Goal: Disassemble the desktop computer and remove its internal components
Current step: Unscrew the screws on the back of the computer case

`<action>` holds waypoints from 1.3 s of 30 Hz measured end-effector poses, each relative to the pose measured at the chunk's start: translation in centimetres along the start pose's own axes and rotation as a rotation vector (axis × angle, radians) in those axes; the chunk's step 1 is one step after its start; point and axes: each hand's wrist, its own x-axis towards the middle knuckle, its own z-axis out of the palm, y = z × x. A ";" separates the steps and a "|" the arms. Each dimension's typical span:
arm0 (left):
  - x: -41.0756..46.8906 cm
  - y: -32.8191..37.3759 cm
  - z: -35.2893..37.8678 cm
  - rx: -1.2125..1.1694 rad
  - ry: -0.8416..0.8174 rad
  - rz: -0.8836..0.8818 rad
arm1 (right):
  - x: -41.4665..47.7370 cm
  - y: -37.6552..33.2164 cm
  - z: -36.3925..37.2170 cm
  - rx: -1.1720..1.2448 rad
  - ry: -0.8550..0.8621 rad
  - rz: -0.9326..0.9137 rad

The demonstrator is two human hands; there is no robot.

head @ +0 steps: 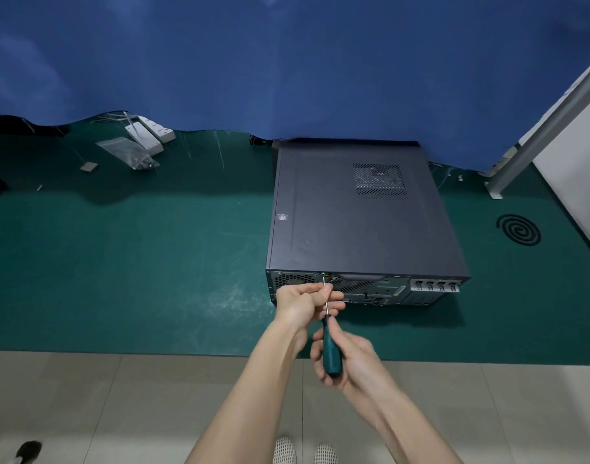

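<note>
1. Shoes (pixel 284 450) sit at the bottom edge on the tile floor (pixel 119 413). The person is right at the mat's near edge, and both forearms reach forward to the PC's rear.
2. Curtain (pixel 287 61): blue backdrop whose hem lies on the far side of the mat. The PC's far end meets it.
3. Mat (pixel 136 262): green and covers the work surface. Probably there to protect parts and keep loose screws easy to spot.
4. PC (pixel 354 212): dark, lies flat on the mat right of centre. The side panel faces up and is still on. The rear panel faces the person, which puts the rear screws within reach. Judged an early step, with nothing out yet.
5. Right hand (pixel 349 358): wraps round the green handle, nearest the body. It likely does the turning.
6. Left hand (pixel 302 301): fingers pinch the bare shaft close to the rear panel. Likely steadies the tip so it won't slip off.
7. Screwdriver (pixel 330 349): held by both hands and angled up, with the tip at the rear panel's top edge.
8. Power strips (pixel 149 133) and a clear bag (pixel 129 152) of small hardware lie far left, well apart from the PC. A black coil (pixel 518 229) lies right of the PC.
9. Screw (pixel 326 276): brassy spot under the tip, probably a side-panel fastener. Too small to tell how far out it is.
</note>
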 end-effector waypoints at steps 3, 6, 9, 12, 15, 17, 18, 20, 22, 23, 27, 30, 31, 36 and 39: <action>-0.1 -0.2 0.3 0.009 0.007 0.005 | 0.6 0.7 0.6 -0.253 0.208 -0.167; -0.1 0.2 0.4 0.029 -0.015 -0.010 | 0.4 -0.2 0.4 0.074 0.057 0.006; -0.1 0.3 0.1 -0.024 -0.042 -0.018 | 0.1 -0.6 -0.2 0.174 -0.054 0.049; -0.1 -0.1 0.3 0.046 -0.019 0.005 | 0.8 0.0 -0.1 -0.143 0.143 -0.139; -0.1 -0.1 0.5 0.060 -0.020 0.022 | 0.7 -0.5 0.0 -0.086 0.153 -0.083; 0.0 0.0 0.4 0.009 -0.044 0.009 | 0.4 -1.1 -0.3 0.129 0.002 0.086; -0.1 0.0 0.4 -0.013 -0.054 0.002 | 0.1 -1.2 -0.4 0.181 -0.034 0.106; -0.2 -0.2 0.4 -0.023 -0.059 0.001 | 0.1 -1.0 -0.6 0.104 0.018 0.042; 0.0 -0.4 0.7 0.046 -0.017 0.035 | 0.4 -0.6 -0.8 -0.068 0.163 -0.081; 0.0 -0.5 0.8 0.078 0.009 0.056 | 0.5 -0.6 -0.7 -0.124 0.208 -0.127; 0.1 -0.5 0.6 0.020 0.001 0.029 | 0.0 -1.2 -0.6 0.033 0.055 0.036; -0.1 -0.6 0.5 -0.056 -0.057 -0.010 | -0.2 -1.3 -0.7 0.103 -0.021 0.049; -0.1 -0.5 0.6 -0.056 -0.050 -0.004 | 0.0 -1.0 -0.7 0.031 0.026 -0.010; 0.3 -0.3 0.9 0.000 0.014 0.061 | 0.2 -0.9 -0.1 -0.034 0.065 -0.034; 0.3 -0.4 0.5 -0.047 -0.020 0.022 | -0.2 -1.0 -0.5 0.112 -0.040 0.082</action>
